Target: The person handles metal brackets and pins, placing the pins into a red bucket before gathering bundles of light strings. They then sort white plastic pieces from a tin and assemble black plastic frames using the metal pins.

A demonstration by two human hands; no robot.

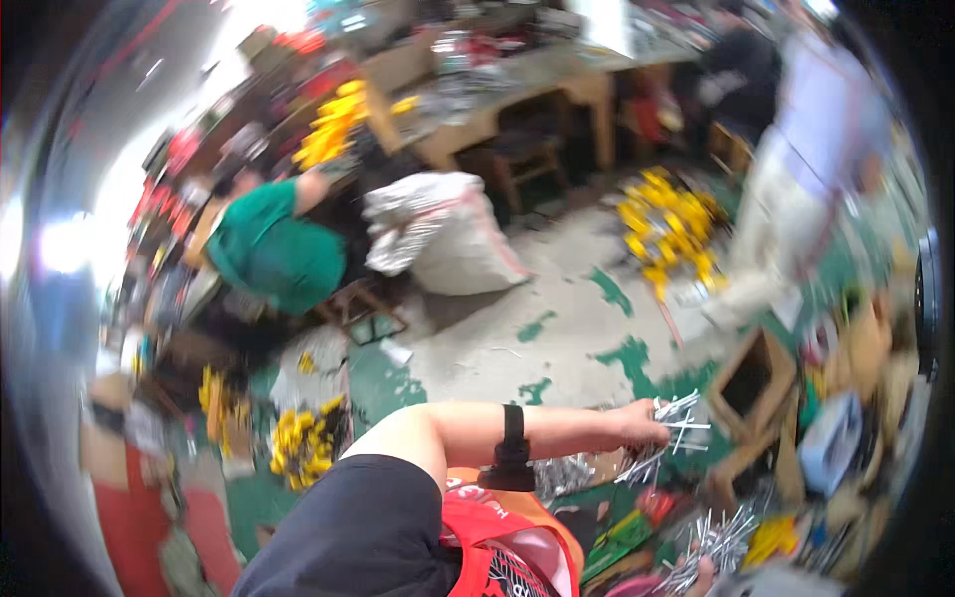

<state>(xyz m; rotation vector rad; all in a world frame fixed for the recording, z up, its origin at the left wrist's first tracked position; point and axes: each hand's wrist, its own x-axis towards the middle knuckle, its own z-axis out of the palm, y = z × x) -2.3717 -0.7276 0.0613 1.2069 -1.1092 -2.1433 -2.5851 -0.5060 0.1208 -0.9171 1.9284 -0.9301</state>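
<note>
My left hand (645,423), its arm stretched across the view with a black band on it, is closed around a bunch of thin silver metal rods (682,424). The rods stick out at mixed angles beyond the fingers. At the lower edge my right hand (702,575) shows only in part, its fingers around a second, larger bunch of thin metal rods (724,542) that fans out above it. Motion blur hides the finer shape of the rods.
An open cardboard box (753,383) stands beyond my left hand. Yellow parts lie in heaps on the floor (668,224). A white sack (458,239) leans near a person in green (274,244). Another person in light clothes (806,149) stands at the right.
</note>
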